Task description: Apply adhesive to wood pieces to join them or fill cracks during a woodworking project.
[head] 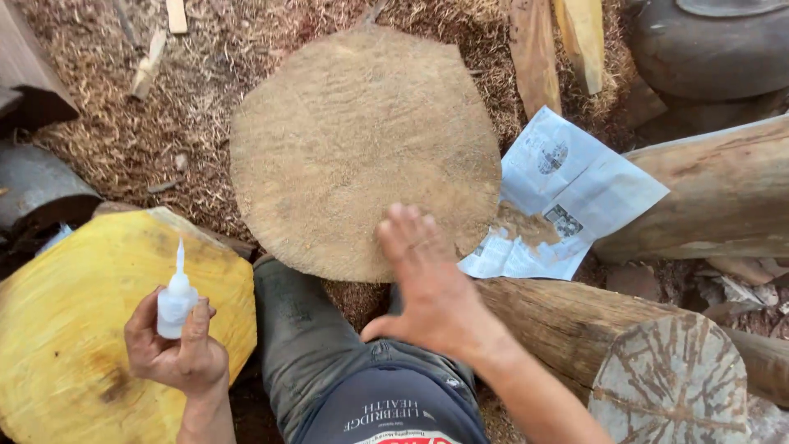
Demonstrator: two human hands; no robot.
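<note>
My left hand [177, 349] grips a small white squeeze bottle [175, 298] with a long thin nozzle, held upright over a yellow cut log end [82, 329]. My right hand [427, 279] is open, fingers spread, palm down at the near edge of a large round wooden stump top [362, 140] covered in fine sawdust. My legs in grey trousers [312, 345] sit between the yellow log and the stump.
A sheet of newspaper [575, 189] with a small heap of sawdust lies right of the stump. Logs [707, 197] lie at the right, one with a cracked end [674, 382]. Wood shavings cover the ground [164, 115]. Planks [534, 49] and a dark pot [707, 41] are at the top.
</note>
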